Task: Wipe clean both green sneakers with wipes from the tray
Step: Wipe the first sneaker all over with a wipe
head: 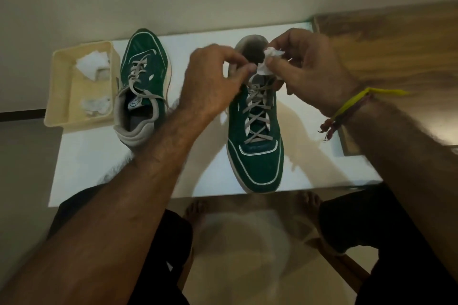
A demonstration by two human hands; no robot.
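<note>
Both hands are up over the sneaker in the middle right of the frame. The right hand (307, 69) has its thumb and fingers curled around a crumpled white wipe (269, 62), pinching it just above the shoe's collar. The left hand (213, 79) reaches in from the lower left with its fingertips bunched together at the top of the tongue, close beside the wipe; whether it pinches the tongue, a lace end or an edge of the wipe is hard to tell. That right-hand sneaker (255, 151) lies with its toe toward the bottom of the frame and its grey heel opening away toward the top, grey laces crossed down its middle. The other green sneaker (146, 74) sits to the left of the left hand, turned the other way, toe toward the top and padded grey heel toward the bottom. Just beside it, at the left of the frame, a cream plastic tray (62, 96) holds a clean white wipe (93, 64) at its far end and a rumpled, greyer one (98, 106) nearer. Everything rests on a white tabletop (99, 173). A yellow thread band (352, 104) circles the right wrist.
</note>
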